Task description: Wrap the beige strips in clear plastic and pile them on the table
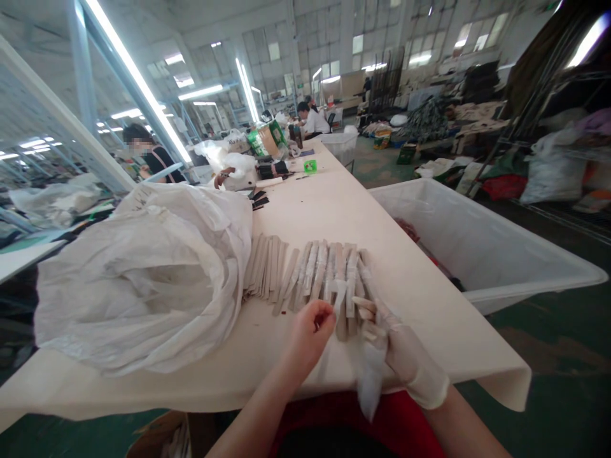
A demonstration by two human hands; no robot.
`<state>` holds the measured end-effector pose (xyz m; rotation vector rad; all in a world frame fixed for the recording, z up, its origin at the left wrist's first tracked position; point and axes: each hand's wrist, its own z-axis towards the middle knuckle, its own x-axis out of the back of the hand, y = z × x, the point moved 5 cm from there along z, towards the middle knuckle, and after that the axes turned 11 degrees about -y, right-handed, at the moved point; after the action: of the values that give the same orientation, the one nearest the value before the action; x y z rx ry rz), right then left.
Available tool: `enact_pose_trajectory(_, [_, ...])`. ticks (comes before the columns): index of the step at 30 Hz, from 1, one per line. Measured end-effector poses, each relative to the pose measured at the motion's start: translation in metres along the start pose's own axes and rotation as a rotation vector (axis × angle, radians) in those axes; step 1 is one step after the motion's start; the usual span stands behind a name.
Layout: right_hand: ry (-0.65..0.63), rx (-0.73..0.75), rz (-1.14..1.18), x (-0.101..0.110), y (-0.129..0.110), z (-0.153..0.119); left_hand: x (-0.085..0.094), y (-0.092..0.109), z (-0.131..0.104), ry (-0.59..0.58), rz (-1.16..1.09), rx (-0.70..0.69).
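Observation:
Fabric strips [321, 270], beige and flat, lie in a row on the cloth-covered table [329, 203]; several are wrapped in clear plastic. My bare left hand [311, 331] is at the near end of the row, its fingers curled into a pinch beside a whitish translucent strip; what they grip is unclear. On the right, my right hand [405, 353] wears a pale glove, its fingers closed around a crumpled piece of clear plastic [371, 381] that hangs below it, blurred. A fanned stack of unwrapped strips [265, 264] lies farther left.
A large white sack [143, 280] slumps open on the table's left. Plastic bags [233, 165], a small green container [310, 166] and dark pieces lie farther back. A white bin [496, 242] stands along the right edge. Two people work beyond the table.

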<state>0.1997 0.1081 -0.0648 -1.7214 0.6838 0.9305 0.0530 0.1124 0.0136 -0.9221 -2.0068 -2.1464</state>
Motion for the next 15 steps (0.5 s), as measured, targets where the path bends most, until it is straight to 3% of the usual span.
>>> enact_pose_trajectory(4, [-0.172,-0.225,-0.038,-0.009,0.02,-0.006,0.014,0.03,-0.01,-0.023,0.474,-0.327])
enact_pose_trajectory(8, [-0.318,-0.38,-0.157,-0.026,0.035,-0.015,0.022,0.037,-0.012,-0.014,0.865,-0.478])
enact_pose_trajectory(12, [-0.354,-0.342,-0.449,-0.036,0.044,-0.024,0.026,0.034,-0.009,-0.003,1.003,-0.54])
enact_pose_trajectory(15, [-0.418,-0.327,-0.522,-0.044,0.049,-0.031,0.025,0.032,-0.006,0.018,1.004,-0.541])
